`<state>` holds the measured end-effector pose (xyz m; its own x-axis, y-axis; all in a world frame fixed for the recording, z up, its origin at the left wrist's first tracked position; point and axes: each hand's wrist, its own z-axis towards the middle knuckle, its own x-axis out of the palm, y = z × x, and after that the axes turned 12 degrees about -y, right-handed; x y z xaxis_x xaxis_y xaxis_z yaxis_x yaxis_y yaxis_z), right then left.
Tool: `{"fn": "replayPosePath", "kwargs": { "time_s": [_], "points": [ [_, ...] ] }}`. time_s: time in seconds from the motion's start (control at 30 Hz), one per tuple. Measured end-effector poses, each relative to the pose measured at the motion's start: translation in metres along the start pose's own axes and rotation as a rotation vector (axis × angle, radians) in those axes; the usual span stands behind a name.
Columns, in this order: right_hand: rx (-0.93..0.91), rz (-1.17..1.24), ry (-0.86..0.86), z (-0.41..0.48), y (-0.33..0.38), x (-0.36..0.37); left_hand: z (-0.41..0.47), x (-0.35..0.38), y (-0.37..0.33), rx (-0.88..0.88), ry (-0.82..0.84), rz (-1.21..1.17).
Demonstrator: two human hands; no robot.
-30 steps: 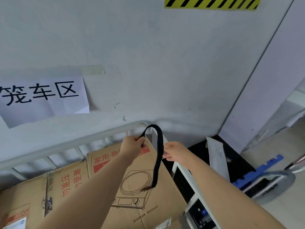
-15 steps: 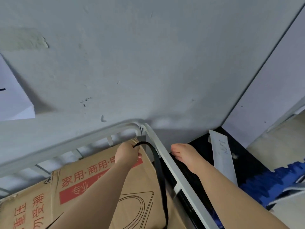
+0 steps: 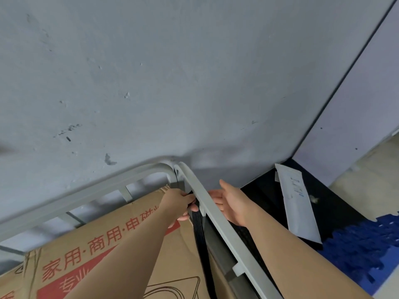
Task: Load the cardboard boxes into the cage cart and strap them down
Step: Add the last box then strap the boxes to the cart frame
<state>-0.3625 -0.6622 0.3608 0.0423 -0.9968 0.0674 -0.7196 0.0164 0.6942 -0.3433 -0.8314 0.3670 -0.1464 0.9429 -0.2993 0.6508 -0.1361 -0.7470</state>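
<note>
Beside the cage cart point(image 3: 218, 219) rail, left hand point(image 3: 177, 201) pinches the down-hanging strap point(image 3: 199, 229); right hand point(image 3: 233, 203), fingers apart.

Head view, close above cage cart point(image 3: 227, 234)

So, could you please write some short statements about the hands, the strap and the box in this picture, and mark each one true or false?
1. The left hand grips the black strap. True.
2. The right hand also holds the strap. False: it is open on the outer side of the side rail and holds nothing.
3. The cardboard box has blue print. False: its print is red.
4. The strap hangs down between the box and the side rail. True.
5. A white packet lies on top of the box. False: it lies on the dark floor outside the cart.
</note>
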Motion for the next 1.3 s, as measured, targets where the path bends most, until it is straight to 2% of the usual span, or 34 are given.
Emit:
{"fn": "replayPosePath", "kwargs": {
  "time_s": [0.1, 0.33, 0.5, 0.63, 0.77, 0.9, 0.97, 1.07, 1.13, 1.2, 1.3],
  "points": [
    [0.032, -0.008, 0.030, 0.006, 0.000, 0.005, 0.001, -0.012, 0.008, 0.056, 0.079, -0.013],
    [0.001, -0.180, 0.066, 0.002, 0.011, 0.020, 0.011, -0.034, 0.011, 0.064, 0.228, -0.104],
    [-0.007, 0.167, 0.106, 0.008, 0.019, 0.016, 0.018, -0.039, 0.017, 0.142, 0.079, -0.006],
    [-0.027, 0.237, 0.060, 0.010, 0.016, -0.007, 0.007, -0.029, 0.020, 0.246, 0.045, 0.119],
    [-0.037, 0.126, 0.012, -0.002, 0.006, -0.022, -0.004, -0.025, 0.020, 0.268, 0.045, 0.064],
    [-0.067, 0.002, 0.020, -0.028, -0.005, -0.025, -0.020, -0.038, 0.026, 0.309, -0.052, 0.181],
    [-0.100, -0.087, -0.019, -0.042, -0.007, -0.020, -0.029, -0.046, 0.031, 0.296, -0.041, 0.215],
    [-0.157, -0.452, -0.149, -0.068, -0.010, -0.022, -0.041, -0.057, 0.040, 0.347, 0.051, 0.408],
    [-0.149, -0.649, -0.259, -0.082, -0.017, -0.034, -0.050, -0.063, 0.047, 0.308, 0.114, 0.426],
    [-0.078, -0.584, -0.290, -0.091, -0.027, -0.051, -0.058, -0.071, 0.052, 0.277, 0.112, 0.404],
    [-0.035, -0.317, -0.236, -0.099, -0.039, -0.059, -0.066, -0.073, 0.055, 0.337, -0.025, 0.451]
  ]
}}
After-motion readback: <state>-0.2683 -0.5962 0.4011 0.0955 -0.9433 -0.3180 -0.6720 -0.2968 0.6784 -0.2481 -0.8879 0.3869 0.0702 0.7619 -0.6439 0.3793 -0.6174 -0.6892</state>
